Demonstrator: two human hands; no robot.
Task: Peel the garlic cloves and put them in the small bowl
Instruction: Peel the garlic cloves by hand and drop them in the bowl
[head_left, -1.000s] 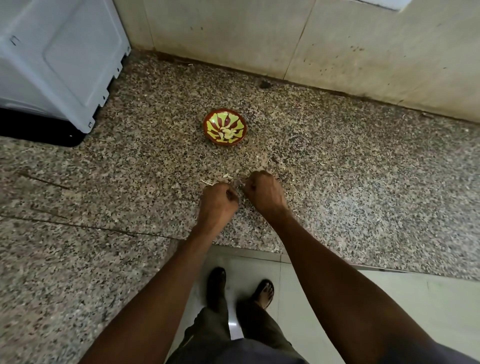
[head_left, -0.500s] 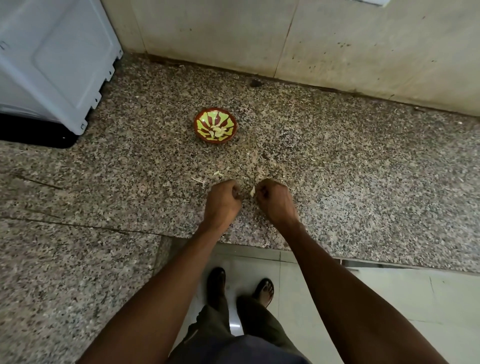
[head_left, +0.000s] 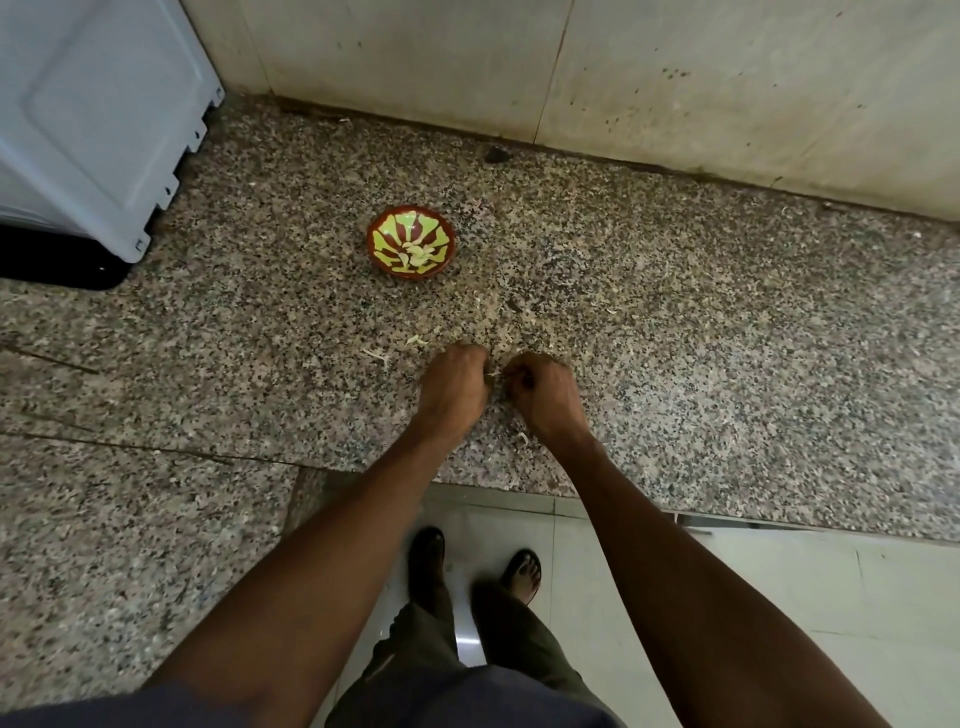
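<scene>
A small red bowl (head_left: 375, 248) with a yellow-green leaf pattern stands on the speckled granite counter (head_left: 701, 332). Pale peeled garlic cloves (head_left: 418, 251) lie at its centre. Nearer to me, my left hand (head_left: 453, 387) and my right hand (head_left: 543, 391) are both curled, knuckles up, close together over the counter. Between their fingertips a small pale garlic clove (head_left: 493, 372) shows; both hands pinch it. Most of the clove is hidden by my fingers.
Bits of garlic skin (head_left: 415, 340) lie on the counter near my hands. A white appliance (head_left: 98, 114) stands at the back left, a tiled wall (head_left: 623, 67) runs behind. The counter's front edge (head_left: 727, 519) is close to me, with floor and my feet below.
My hands have stayed close together over the same spot, working the clove between their fingertips. The view has shifted slightly; the bowl has not moved.
</scene>
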